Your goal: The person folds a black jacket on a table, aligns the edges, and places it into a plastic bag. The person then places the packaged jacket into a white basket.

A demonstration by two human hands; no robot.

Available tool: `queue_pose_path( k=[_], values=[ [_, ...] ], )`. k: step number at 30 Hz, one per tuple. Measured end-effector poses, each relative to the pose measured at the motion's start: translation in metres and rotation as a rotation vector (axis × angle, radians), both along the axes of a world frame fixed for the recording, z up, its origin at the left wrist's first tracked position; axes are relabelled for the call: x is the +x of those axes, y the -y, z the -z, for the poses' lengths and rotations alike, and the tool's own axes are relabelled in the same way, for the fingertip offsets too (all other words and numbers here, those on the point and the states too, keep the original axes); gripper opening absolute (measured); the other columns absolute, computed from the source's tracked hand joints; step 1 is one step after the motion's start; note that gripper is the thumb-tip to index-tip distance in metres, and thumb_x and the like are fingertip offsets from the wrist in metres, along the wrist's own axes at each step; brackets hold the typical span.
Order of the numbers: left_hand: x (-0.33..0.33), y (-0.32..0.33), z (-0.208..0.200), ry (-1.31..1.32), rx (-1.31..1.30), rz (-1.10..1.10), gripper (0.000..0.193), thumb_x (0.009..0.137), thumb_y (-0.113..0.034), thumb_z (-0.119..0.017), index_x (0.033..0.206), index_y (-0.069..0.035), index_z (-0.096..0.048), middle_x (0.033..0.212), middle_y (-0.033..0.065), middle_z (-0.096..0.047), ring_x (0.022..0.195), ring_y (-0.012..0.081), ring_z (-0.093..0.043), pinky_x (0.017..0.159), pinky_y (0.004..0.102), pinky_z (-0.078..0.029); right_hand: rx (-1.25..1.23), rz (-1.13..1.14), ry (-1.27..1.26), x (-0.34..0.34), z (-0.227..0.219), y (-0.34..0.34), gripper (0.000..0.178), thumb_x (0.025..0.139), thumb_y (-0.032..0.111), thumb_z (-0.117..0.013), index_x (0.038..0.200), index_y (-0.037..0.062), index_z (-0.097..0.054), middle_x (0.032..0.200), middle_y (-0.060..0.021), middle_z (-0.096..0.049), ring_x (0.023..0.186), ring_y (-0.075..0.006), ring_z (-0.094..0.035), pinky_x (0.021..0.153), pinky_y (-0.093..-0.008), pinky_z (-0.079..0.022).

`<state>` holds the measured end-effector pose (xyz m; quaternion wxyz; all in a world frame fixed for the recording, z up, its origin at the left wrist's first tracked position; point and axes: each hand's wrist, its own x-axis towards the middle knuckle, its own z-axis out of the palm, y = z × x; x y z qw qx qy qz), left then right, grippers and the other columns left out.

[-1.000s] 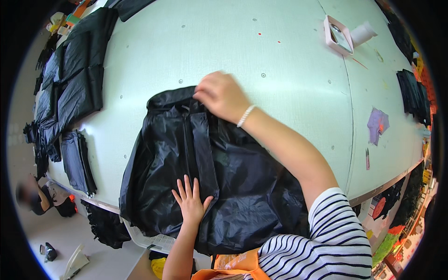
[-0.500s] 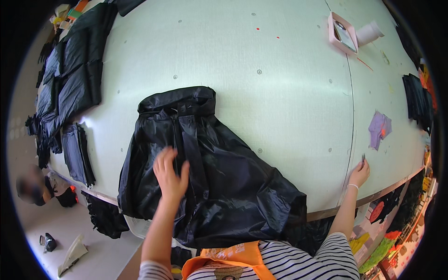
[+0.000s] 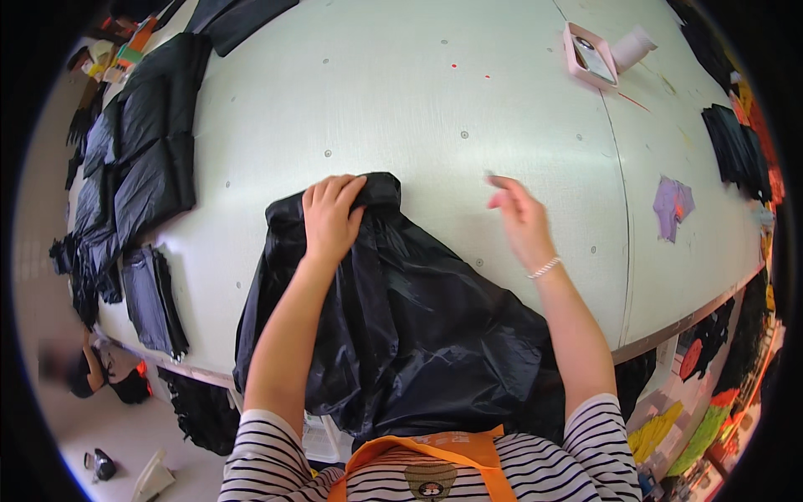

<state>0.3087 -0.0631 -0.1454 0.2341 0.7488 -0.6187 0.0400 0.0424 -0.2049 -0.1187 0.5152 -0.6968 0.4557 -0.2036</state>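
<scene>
**Collar (image 3: 383, 192) covered on the left, right hand (image 3: 508, 191) clear of the cloth**

Measured from the picture's centre, your black garment (image 3: 456, 322) lay toward six o'clock on the pale table (image 3: 535, 100), its collar at its eleven o'clock end. Your left hand (image 3: 333, 219), at ten o'clock, rested on the collar, fingers near together, thumb apart; whether it gripped cloth, you couldn't tell. Your right hand, between two and three o'clock, pinched something small and dark (image 3: 490, 175), blurred. Laying-out looked done; handling at the collar seemed unfinished, though how much remained didn't show.
</scene>
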Motion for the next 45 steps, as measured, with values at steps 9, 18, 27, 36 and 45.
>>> queue_pose_path(
  k=[9, 18, 27, 36, 45],
  values=[
    [-0.001, -0.017, 0.024, 0.014, -0.279, 0.01, 0.035, 0.068, -0.006, -0.065, 0.099, -0.02, -0.07, 0.114, 0.0012, -0.061, 0.106, 0.0205, -0.055, 0.092, 0.038, -0.034, -0.348, -0.352, -0.162, 0.116, -0.009, -0.027, 0.019, 0.088, 0.021, -0.061, 0.101, 0.0073, -0.064, 0.089, -0.0081, -0.062, 0.078, -0.0222, -0.063, 0.07, -0.0327, -0.05],
    [0.008, -0.025, 0.035, -0.086, -0.354, 0.001, 0.032, 0.067, -0.006, -0.062, 0.094, -0.022, -0.072, 0.107, -0.0011, -0.062, 0.103, 0.0184, -0.056, 0.092, 0.0365, -0.033, -0.309, -0.389, -0.299, 0.144, -0.004, -0.032, 0.015, 0.086, 0.021, -0.063, 0.092, 0.0073, -0.065, 0.089, -0.0062, -0.063, 0.074, -0.0221, -0.062, 0.068, -0.0317, -0.049],
    [0.012, -0.026, 0.036, -0.101, -0.36, 0.002, 0.031, 0.067, -0.006, -0.062, 0.093, -0.021, -0.072, 0.107, -0.0015, -0.062, 0.103, 0.0179, -0.056, 0.091, 0.0361, -0.034, -0.291, -0.363, -0.287, 0.149, -0.001, -0.034, 0.012, 0.085, 0.018, -0.064, 0.091, 0.0087, -0.068, 0.086, -0.0056, -0.063, 0.07, -0.0215, -0.061, 0.065, -0.0313, -0.048],
    [0.041, -0.052, -0.005, -0.218, -0.251, -0.078, 0.045, 0.066, -0.015, -0.077, 0.11, -0.014, -0.064, 0.118, 0.0051, -0.058, 0.113, 0.0262, -0.051, 0.101, 0.0443, -0.032, -0.376, 0.157, -0.274, 0.04, 0.044, 0.022, 0.022, 0.088, 0.017, -0.063, 0.105, 0.0036, -0.063, 0.098, -0.0103, -0.066, 0.084, -0.0191, -0.064, 0.077, -0.0292, -0.051],
    [0.079, -0.063, -0.007, -0.094, -0.158, -0.274, 0.025, 0.063, -0.024, -0.081, 0.067, -0.009, -0.062, 0.076, 0.0007, -0.054, 0.079, 0.0215, -0.052, 0.072, 0.034, -0.039, -0.672, 0.384, -1.03, -0.102, 0.077, 0.039, 0.03, 0.085, 0.014, -0.062, 0.114, 0.0064, -0.057, 0.113, -0.0156, -0.057, 0.108, -0.0308, -0.053, 0.095, -0.0417, -0.041]
  ],
)
